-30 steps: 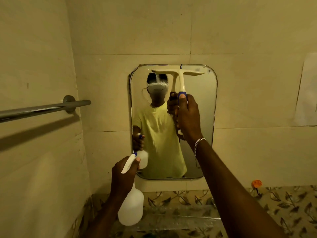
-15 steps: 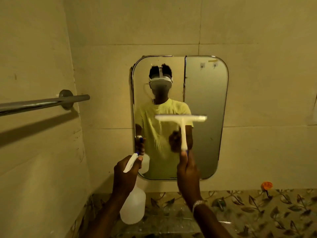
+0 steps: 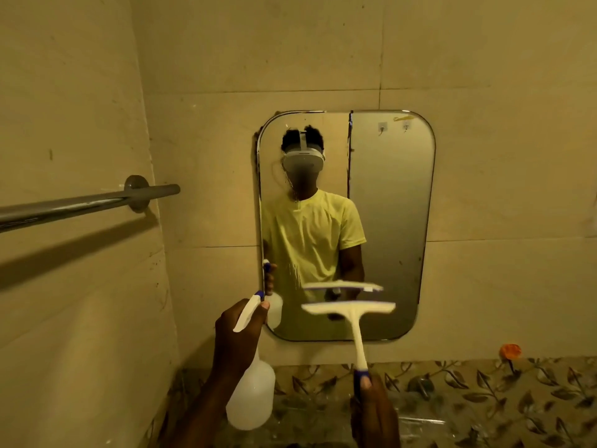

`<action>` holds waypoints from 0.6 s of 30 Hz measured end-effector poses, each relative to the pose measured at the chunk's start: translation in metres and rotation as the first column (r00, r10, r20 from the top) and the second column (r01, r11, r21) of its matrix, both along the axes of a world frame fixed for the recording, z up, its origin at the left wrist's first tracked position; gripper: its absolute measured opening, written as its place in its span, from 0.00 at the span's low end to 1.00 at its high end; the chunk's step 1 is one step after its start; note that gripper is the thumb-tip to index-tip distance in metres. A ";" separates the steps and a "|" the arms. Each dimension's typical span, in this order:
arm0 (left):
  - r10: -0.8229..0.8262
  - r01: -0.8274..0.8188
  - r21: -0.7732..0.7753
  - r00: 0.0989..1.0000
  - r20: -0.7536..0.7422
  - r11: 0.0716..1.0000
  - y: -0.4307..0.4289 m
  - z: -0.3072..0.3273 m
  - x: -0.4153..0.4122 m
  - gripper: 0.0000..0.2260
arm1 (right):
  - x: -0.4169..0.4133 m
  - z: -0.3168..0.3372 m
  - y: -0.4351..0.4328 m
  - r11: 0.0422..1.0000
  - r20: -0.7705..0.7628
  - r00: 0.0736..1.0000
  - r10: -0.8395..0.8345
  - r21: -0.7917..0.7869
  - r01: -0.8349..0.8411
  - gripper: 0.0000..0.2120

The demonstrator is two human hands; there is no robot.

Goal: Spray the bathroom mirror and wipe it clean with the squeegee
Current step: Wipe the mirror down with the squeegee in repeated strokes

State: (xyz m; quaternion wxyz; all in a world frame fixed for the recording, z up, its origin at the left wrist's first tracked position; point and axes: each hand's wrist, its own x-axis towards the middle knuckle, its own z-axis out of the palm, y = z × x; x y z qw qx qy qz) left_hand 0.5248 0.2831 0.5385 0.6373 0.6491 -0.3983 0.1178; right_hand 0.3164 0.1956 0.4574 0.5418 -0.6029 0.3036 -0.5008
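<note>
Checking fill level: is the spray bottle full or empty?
Cannot tell: the spray bottle in the left hand is cloudy white, with no liquid line visible.

Dim, warm yellow light tints everything. The towel bar [image 3: 87,203] casts a broad soft shadow down the left wall. Wide-angle bending curves the edges; the squeegee [image 3: 350,313] blade is slightly motion-blurred.

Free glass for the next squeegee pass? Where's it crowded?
Free: mirror right half and upper glass, above the squeegee. Crowded: lower-left corner, where the left hand holds the spray bottle.
</note>
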 end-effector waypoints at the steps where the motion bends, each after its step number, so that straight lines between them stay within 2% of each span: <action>1: 0.001 -0.001 -0.002 1.000 0.002 1.000 0.001 0.001 0.000 0.02 | -0.001 0.016 -0.001 0.998 0.047 0.997 0.056 0.002 -0.056 0.18; 4: 0.005 -0.005 -0.008 1.000 0.017 1.000 0.004 0.003 -0.002 0.01 | 0.008 0.088 -0.006 0.976 0.164 0.965 0.206 -0.109 -0.190 0.16; 8: 0.012 -0.012 -0.024 1.000 0.010 1.000 0.008 0.004 0.000 0.02 | 0.033 0.192 -0.014 0.935 0.201 0.956 0.216 -0.326 -0.143 0.15; 13: 0.033 -0.033 -0.027 0.999 -0.006 0.999 0.017 0.005 0.005 0.06 | 0.061 0.280 -0.013 0.916 0.285 0.925 0.253 -0.378 -0.134 0.16; 18: 0.007 -0.007 -0.040 1.000 -0.012 0.999 0.023 0.002 0.008 0.07 | 0.085 0.300 -0.003 0.918 0.265 0.933 0.242 -0.374 -0.132 0.16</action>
